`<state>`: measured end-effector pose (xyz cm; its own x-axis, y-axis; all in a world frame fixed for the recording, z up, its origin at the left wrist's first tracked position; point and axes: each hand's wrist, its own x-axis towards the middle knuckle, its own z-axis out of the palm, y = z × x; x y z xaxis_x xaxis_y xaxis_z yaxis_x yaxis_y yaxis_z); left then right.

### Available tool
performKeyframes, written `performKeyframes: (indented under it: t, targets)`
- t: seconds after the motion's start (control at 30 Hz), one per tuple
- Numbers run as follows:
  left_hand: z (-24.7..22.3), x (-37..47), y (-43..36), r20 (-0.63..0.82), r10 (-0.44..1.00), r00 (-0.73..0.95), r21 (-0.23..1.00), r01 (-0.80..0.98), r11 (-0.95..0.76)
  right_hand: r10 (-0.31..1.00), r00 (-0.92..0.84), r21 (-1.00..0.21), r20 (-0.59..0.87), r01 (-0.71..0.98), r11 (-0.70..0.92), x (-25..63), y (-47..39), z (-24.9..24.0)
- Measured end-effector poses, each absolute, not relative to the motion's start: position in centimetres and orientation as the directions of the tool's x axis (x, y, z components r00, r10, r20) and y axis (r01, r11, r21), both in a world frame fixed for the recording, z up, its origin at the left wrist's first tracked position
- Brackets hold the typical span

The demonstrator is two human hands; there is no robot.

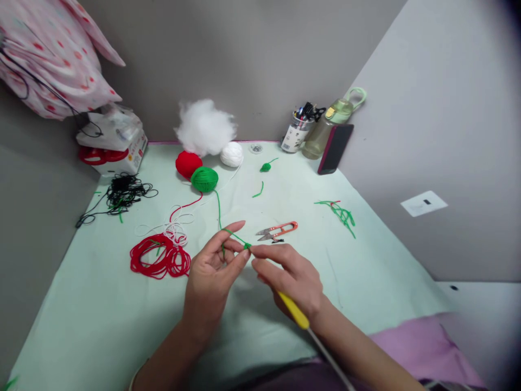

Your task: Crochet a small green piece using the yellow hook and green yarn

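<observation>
My left hand (215, 271) pinches a small piece of green crochet (247, 246) between thumb and fingers. Green yarn (219, 209) runs over its index finger and back to the green yarn ball (204, 180). Closed around a crochet hook (293, 310) with a yellow handle, my right hand (291, 274) has its fingertips right beside the green piece. The hook's tip is hidden at the work; its metal rear end points toward my body. Just beyond my right hand lie thread snips (277, 231) with orange handles.
Behind the hands are a red yarn ball (188, 164), a white yarn ball (232, 154) and fluffy stuffing (207, 126). Loose red yarn (157, 258) and black yarn (124, 193) lie left. Green scraps (342, 216), a phone (336, 149) and a bottle (325, 130) are right.
</observation>
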<state>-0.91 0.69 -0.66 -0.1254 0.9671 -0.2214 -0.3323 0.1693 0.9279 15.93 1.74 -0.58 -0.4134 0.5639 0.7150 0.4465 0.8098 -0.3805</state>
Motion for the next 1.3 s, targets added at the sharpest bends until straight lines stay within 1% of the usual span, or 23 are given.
performKeyframes:
  t: [0.03,0.07,0.17,0.2,0.27,0.33,0.4,0.47,0.5,0.53,0.57,0.63,0.7,0.73,0.8,0.83,0.9,1.03,1.1,1.17,1.2,1.23,1.3]
  targets:
    - [-0.7,-0.9,0.7,-0.233,0.966,-0.115,0.915,-0.363,0.177,0.565,-0.420,-0.379,0.710,0.448,0.809,15.9,1.7,-0.6]
    - [-0.7,-0.9,0.7,-0.240,0.965,-0.106,0.904,-0.387,0.182,0.587,-0.405,-0.422,0.701,0.428,0.799,15.8,1.8,-0.6]
    - [-0.8,-0.9,0.8,-0.235,0.968,-0.088,0.895,-0.409,0.180,0.710,-0.266,-0.656,0.652,0.272,0.705,15.6,2.2,-0.2]
    - [-0.8,-0.9,0.8,-0.227,0.970,-0.088,0.898,-0.404,0.174,0.739,-0.229,-0.706,0.634,0.219,0.674,15.5,2.4,-0.1]
    - [-0.8,-0.9,0.7,-0.216,0.972,-0.096,0.906,-0.392,0.163,0.761,-0.198,-0.744,0.618,0.166,0.648,15.5,2.5,0.0]
    - [-0.7,-0.8,0.7,-0.222,0.970,-0.095,0.903,-0.397,0.167,0.741,-0.228,-0.710,0.631,0.214,0.671,15.5,2.4,-0.1]
    - [-0.6,-0.7,0.7,-0.251,0.966,-0.065,0.870,-0.454,0.195,0.701,-0.298,-0.614,0.648,0.339,0.712,15.6,2.0,-0.4]
    - [-0.3,-0.7,0.7,-0.310,0.951,0.007,0.792,-0.552,0.262,0.655,-0.366,-0.490,0.661,0.451,0.746,15.7,1.5,-0.8]
    - [-0.2,-0.7,0.8,-0.344,0.937,0.058,0.737,-0.601,0.308,0.636,-0.376,-0.452,0.674,0.470,0.758,15.7,1.3,-0.9]
    - [-0.1,-0.8,0.8,-0.377,0.919,0.114,0.680,-0.639,0.358,0.625,-0.369,-0.451,0.688,0.458,0.766,15.8,1.3,-1.0]
    - [0.0,-0.9,0.9,-0.405,0.901,0.158,0.631,-0.665,0.400,0.632,-0.341,-0.488,0.695,0.422,0.764,15.8,1.3,-1.0]
    - [0.2,-1.1,1.0,-0.433,0.881,0.190,0.587,-0.682,0.436,0.709,-0.246,-0.642,0.661,0.305,0.704,16.0,1.5,-0.8]
    - [0.2,-1.4,1.1,-0.425,0.894,0.143,0.629,-0.664,0.405,0.820,-0.138,-0.807,0.555,0.147,0.571,16.1,1.9,-0.5]
    - [0.2,-1.4,1.0,-0.408,0.907,0.107,0.668,-0.642,0.376,0.867,-0.103,-0.867,0.487,0.064,0.494,16.1,2.1,-0.4]
    - [0.1,-1.3,0.9,-0.361,0.931,0.058,0.744,-0.583,0.325,0.920,-0.085,-0.923,0.383,-0.067,0.379,15.9,2.4,-0.1]
    - [0.0,-1.3,0.8,-0.337,0.940,0.051,0.772,-0.557,0.307,0.927,-0.099,-0.931,0.362,-0.094,0.353,15.7,2.5,-0.1]
    - [-0.2,-1.0,0.6,-0.304,0.951,0.063,0.805,-0.517,0.291,0.914,-0.129,-0.923,0.384,-0.063,0.379,15.3,2.6,-0.1]
    - [-0.4,-0.6,0.5,-0.296,0.955,0.006,0.825,-0.502,0.259,0.819,-0.170,-0.807,0.547,0.154,0.571,14.9,2.0,-0.5]
    - [-0.2,-0.4,0.6,-0.332,0.943,0.005,0.788,-0.548,0.280,0.757,-0.223,-0.698,0.614,0.293,0.653,15.1,1.7,-0.8]
    - [-0.1,-0.4,0.8,-0.385,0.919,0.090,0.703,-0.617,0.355,0.710,-0.263,-0.609,0.653,0.374,0.699,15.4,1.5,-0.9]
    - [0.0,-0.5,0.9,-0.409,0.902,0.141,0.652,-0.646,0.397,0.710,-0.259,-0.607,0.655,0.380,0.698,15.5,1.5,-0.8]
    - [0.0,-0.6,1.0,-0.428,0.886,0.180,0.607,-0.669,0.429,0.730,-0.234,-0.640,0.643,0.359,0.679,15.6,1.7,-0.6]
    - [0.0,-0.8,1.2,-0.454,0.869,0.197,0.559,-0.696,0.450,0.811,-0.139,-0.774,0.569,0.242,0.585,15.8,2.0,-0.3]
